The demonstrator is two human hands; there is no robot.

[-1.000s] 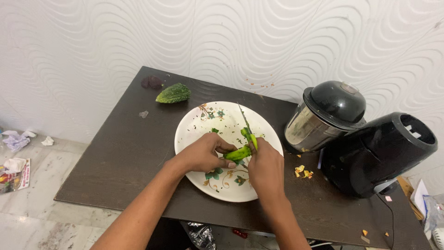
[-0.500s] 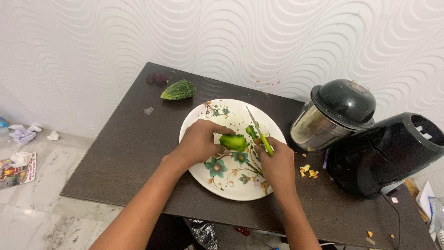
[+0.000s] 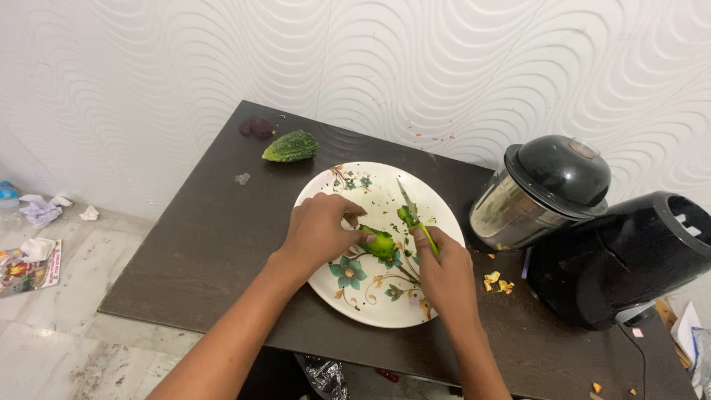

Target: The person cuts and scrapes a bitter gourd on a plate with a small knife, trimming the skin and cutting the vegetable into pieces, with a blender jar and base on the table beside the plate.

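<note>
While left hand (image 3: 320, 231) grips green gourd piece (image 3: 381, 242) over plate (image 3: 348, 296), right hand (image 3: 443, 270) clasps knife (image 3: 412, 211).

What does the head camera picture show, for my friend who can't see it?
Two hands work over a white flowered plate on a dark table: the left hand holds a green vegetable piece, and the right hand holds a green-handled knife against it. Another bumpy green vegetable lies behind, and a black mixer grinder stands at the right.
</note>
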